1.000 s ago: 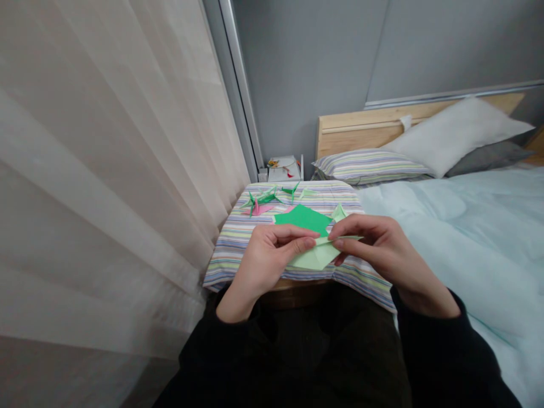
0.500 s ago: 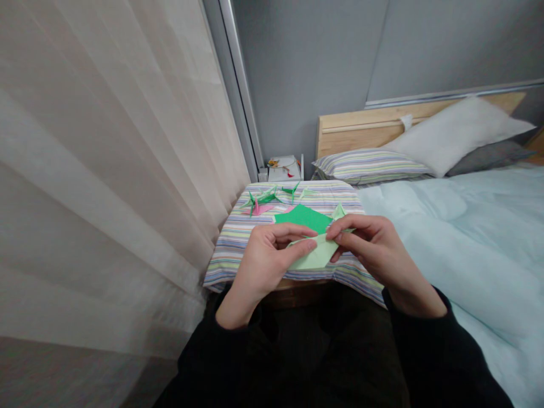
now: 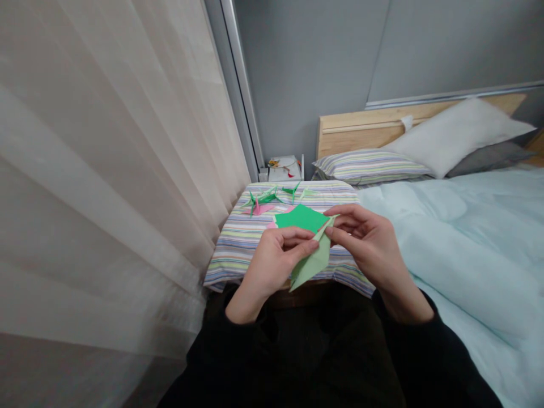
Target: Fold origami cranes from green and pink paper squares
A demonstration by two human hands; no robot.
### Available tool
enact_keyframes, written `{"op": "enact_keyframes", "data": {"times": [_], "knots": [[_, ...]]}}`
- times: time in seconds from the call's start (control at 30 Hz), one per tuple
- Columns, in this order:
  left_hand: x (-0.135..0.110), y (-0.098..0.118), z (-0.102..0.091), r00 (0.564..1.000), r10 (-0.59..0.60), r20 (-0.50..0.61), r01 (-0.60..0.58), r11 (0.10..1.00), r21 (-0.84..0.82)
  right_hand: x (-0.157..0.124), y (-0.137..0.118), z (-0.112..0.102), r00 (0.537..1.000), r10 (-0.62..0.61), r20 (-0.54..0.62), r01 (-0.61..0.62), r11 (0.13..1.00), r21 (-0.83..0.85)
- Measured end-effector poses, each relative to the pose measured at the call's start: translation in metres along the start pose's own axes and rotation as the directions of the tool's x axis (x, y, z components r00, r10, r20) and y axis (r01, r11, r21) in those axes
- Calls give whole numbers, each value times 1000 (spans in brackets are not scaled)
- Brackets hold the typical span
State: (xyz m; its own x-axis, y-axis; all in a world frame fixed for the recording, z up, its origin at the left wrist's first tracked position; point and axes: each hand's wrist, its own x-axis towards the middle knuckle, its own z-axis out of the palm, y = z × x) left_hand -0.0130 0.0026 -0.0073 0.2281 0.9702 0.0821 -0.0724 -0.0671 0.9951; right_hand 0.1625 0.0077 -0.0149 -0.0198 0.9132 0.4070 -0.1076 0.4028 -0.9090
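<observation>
1. Striped cloth (image 3: 232,241) covers the table (image 3: 293,298).
2. Left grip (image 3: 278,255) and right grip (image 3: 370,241) both pinch light-green folded paper (image 3: 317,259) at the table's near edge.
3. Green sheet (image 3: 301,217) lies just beyond it.

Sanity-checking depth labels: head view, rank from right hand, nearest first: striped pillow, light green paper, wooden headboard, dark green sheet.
1. Light green paper: held in the right hand.
2. Dark green sheet: beyond the paper, leftward.
3. Striped pillow: on the bed, farther back.
4. Wooden headboard: behind the pillow.
</observation>
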Motion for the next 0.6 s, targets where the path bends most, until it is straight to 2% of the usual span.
{"op": "enact_keyframes", "data": {"times": [0.23, 0.47, 0.6], "knots": [[0, -7, 7, 1000, -2, 24, 4, 994, -113, 0, 2, 7, 996, 45, -80, -46, 999, -6], [-5, -3, 6, 992, -86, 88, 99, 984, -151, -2, 2, 8, 992, 112, 61, -117, 989, 86], [-5, -4, 6, 993, -87, 74, 99, 980, -175, -5, -5, 9, 983, 147, 114, -155, 986, 57]]}}
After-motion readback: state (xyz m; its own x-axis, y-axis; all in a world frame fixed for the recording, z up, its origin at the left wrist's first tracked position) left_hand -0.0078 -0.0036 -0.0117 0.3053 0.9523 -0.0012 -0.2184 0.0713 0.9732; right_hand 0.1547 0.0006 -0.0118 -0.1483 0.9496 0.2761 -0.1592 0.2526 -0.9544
